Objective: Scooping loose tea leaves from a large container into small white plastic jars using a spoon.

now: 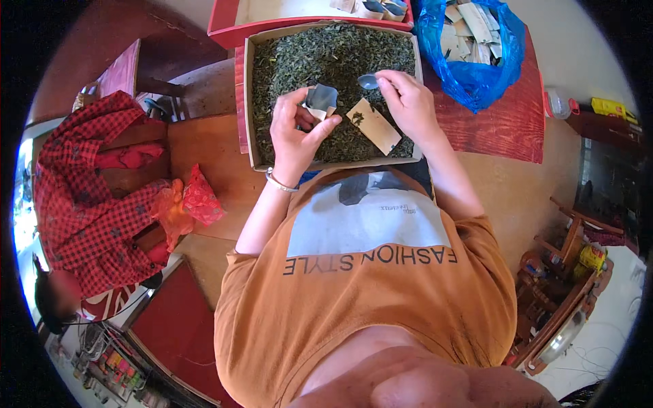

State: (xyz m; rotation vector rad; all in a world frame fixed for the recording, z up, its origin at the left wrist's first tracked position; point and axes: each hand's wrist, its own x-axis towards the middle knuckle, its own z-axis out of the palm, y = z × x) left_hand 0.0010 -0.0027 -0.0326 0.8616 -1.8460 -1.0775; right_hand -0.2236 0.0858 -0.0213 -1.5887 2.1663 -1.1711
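A cardboard box (249, 102) full of dried tea leaves (306, 56) lies before me on the table. Over its near part, my left hand (296, 125) grips a small paper packet (322, 101), whose mouth gapes to show a silvery lining. My right hand (408, 99) pinches a small clear plastic spoon (368, 81) by its handle, apart from the packet. Between the two hands a flat cream packet (375, 126) rests on the leaves, with a few loose leaves on its upper end. How full the held packet is cannot be seen.
Behind the box stands a red box (222, 25) with several opened packets (375, 7). A blue plastic bag (474, 86) of flat packets sits at right on the red wooden table (490, 132). At left, a red checked shirt (97, 204) hangs near a red plastic bag (200, 196).
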